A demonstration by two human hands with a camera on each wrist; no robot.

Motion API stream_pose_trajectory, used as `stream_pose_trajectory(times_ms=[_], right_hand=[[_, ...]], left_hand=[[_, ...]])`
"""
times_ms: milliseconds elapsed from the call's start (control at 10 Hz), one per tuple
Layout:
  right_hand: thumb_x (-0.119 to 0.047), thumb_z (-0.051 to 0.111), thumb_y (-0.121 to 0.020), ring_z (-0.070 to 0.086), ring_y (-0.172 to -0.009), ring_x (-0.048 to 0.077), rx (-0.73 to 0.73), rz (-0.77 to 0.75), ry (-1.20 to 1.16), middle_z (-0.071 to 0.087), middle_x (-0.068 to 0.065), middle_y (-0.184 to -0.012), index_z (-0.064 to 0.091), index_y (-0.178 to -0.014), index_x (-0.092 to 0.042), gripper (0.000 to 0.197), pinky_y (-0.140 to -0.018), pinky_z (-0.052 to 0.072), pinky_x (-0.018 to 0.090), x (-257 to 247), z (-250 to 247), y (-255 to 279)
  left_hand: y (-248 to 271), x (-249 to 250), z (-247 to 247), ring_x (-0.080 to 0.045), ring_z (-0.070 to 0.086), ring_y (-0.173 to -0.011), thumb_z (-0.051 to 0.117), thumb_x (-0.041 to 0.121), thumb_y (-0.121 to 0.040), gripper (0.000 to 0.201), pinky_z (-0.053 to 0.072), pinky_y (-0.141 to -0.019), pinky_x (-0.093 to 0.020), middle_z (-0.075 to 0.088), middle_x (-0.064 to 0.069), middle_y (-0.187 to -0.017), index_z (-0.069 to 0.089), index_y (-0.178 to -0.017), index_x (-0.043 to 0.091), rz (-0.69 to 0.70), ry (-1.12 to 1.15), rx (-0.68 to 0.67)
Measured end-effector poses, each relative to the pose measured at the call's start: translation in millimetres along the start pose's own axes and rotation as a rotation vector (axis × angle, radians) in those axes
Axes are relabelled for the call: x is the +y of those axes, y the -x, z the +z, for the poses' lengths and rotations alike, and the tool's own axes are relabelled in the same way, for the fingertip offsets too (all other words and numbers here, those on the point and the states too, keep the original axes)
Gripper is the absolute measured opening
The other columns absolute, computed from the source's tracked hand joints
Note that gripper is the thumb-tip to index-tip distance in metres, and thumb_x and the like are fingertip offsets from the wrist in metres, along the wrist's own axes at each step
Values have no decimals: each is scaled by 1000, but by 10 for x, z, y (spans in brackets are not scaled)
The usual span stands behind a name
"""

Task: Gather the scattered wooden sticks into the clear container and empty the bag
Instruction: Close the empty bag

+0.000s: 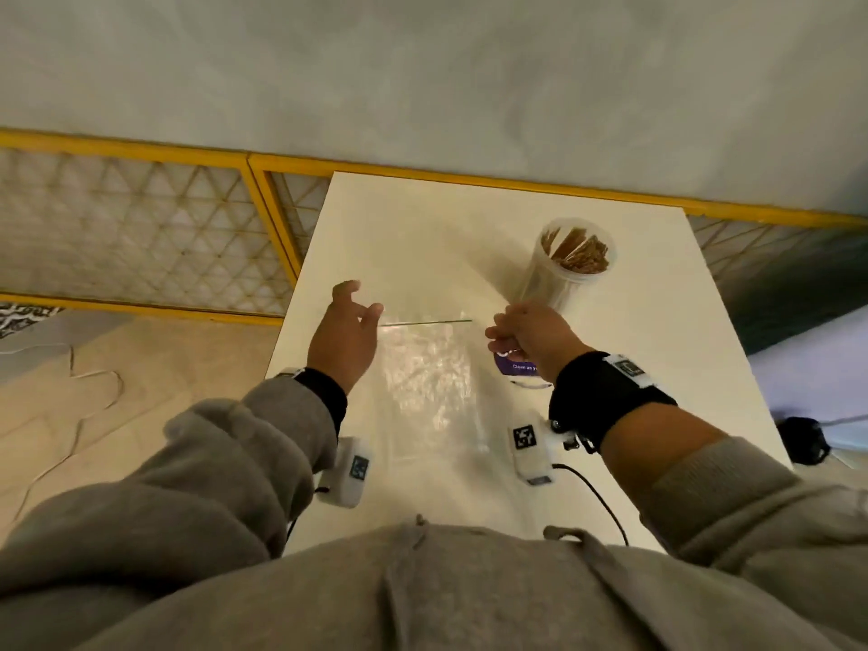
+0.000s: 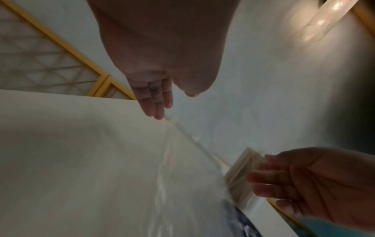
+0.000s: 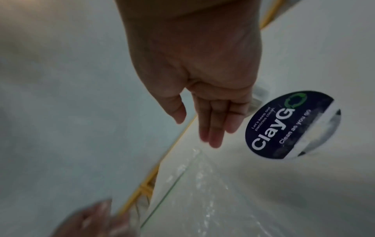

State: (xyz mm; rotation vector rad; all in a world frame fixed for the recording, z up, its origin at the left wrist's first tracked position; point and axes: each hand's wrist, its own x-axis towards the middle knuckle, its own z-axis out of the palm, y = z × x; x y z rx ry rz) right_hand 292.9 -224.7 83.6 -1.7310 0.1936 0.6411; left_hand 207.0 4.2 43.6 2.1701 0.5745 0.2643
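A clear container (image 1: 570, 260) stands upright at the table's far right with several wooden sticks inside; it also shows in the left wrist view (image 2: 324, 20). A clear, flat plastic bag (image 1: 427, 368) lies on the white table (image 1: 657, 345) between my hands, its zip edge facing away. My left hand (image 1: 361, 300) has straight fingers (image 2: 156, 105) just above the bag's far left corner. My right hand (image 1: 505, 338) is at the bag's far right corner (image 2: 241, 173), its fingers (image 3: 213, 128) straight and its thumb apart. No loose sticks show on the table.
A round dark "ClayGo" sticker (image 3: 284, 126) is stuck to the table under my right wrist. A yellow-framed lattice fence (image 1: 263, 213) runs behind and left of the table. A cable lies on the floor at left (image 1: 94, 392), and a black object sits by the table's right edge (image 1: 801, 439).
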Motion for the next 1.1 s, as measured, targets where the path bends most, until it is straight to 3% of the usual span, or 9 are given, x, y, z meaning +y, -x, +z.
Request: stream_pose_trajectory(times_ms=[100, 200, 300, 400, 500, 600, 800, 900, 1100], right_hand=[[-26, 61, -89, 60, -86, 19, 17, -217, 567, 61, 1, -103, 55, -122, -18, 34, -81, 48, 30, 325, 131, -27], [-29, 59, -89, 59, -101, 21, -211, -587, 1083, 62, 0, -116, 64, -115, -19, 28, -89, 46, 35, 743, 208, 140], [-30, 62, -81, 60, -111, 28, -382, -732, 1467, 62, 2, -127, 67, -114, -25, 35, -84, 48, 40, 1070, 231, 126], [-32, 60, -84, 52, -127, 29, -415, -657, 1500, 52, 3, -142, 58, -128, -26, 44, -93, 46, 44, 1096, 327, -21], [-36, 48, -93, 32, -142, 28, -395, -650, 1468, 33, 3, -155, 44, -141, -24, 50, -108, 32, 46, 887, 612, -280], [-40, 43, -96, 16, -148, 23, -282, -594, 1476, 18, 1, -160, 33, -146, -25, 54, -116, 17, 44, 628, 870, -557], [-38, 41, -97, 18, -146, 18, -266, -511, 1522, 16, -2, -160, 31, -146, -20, 53, -116, 13, 47, 391, 1246, -960], [-34, 36, -98, 13, -148, 18, -254, -457, 1516, 9, -2, -162, 22, -149, -20, 54, -117, 9, 50, 423, 1310, -1098], [-36, 35, -100, 10, -149, 16, -251, -440, 1318, 0, -3, -162, 11, -152, -22, 59, -118, 9, 44, 369, 1247, -1066]], left_hand=[[217, -329, 6, -26, 59, -97, 52, 30, -94, 34, 50, -87, -40, 56, -8, -117, 52, -123, 12, 263, -156, -37], [719, -540, 76, -26, 61, -89, 43, 42, -89, 38, 53, -77, -39, 62, -4, -107, 61, -114, 19, 574, -455, -304], [1058, -673, 186, -19, 64, -85, 42, 53, -83, 43, 52, -73, -33, 67, 3, -106, 66, -106, 26, 713, -660, -474], [932, -768, 198, -23, 64, -100, 37, 59, -85, 57, 50, -83, -38, 64, -1, -121, 63, -116, 19, 574, -718, -460], [512, -812, 111, -33, 48, -127, 29, 66, -86, 74, 40, -98, -49, 47, -8, -143, 50, -134, 14, 357, -799, -436], [32, -866, 14, -30, 10, -146, 28, 68, -87, 81, 13, -114, -51, 10, -4, -160, 17, -150, 18, 165, -857, -472], [-605, -1082, -77, -31, -4, -146, 22, 66, -89, 76, 7, -115, -54, -11, -1, -160, -4, -150, 28, -11, -876, -445], [-646, -1123, -49, -32, -5, -146, 20, 66, -89, 77, 9, -115, -55, -13, -3, -160, -5, -150, 27, -35, -863, -416], [-561, -1076, -25, -34, -4, -146, 22, 68, -88, 83, 10, -117, -52, -13, -9, -159, -5, -151, 20, -55, -794, -366]])
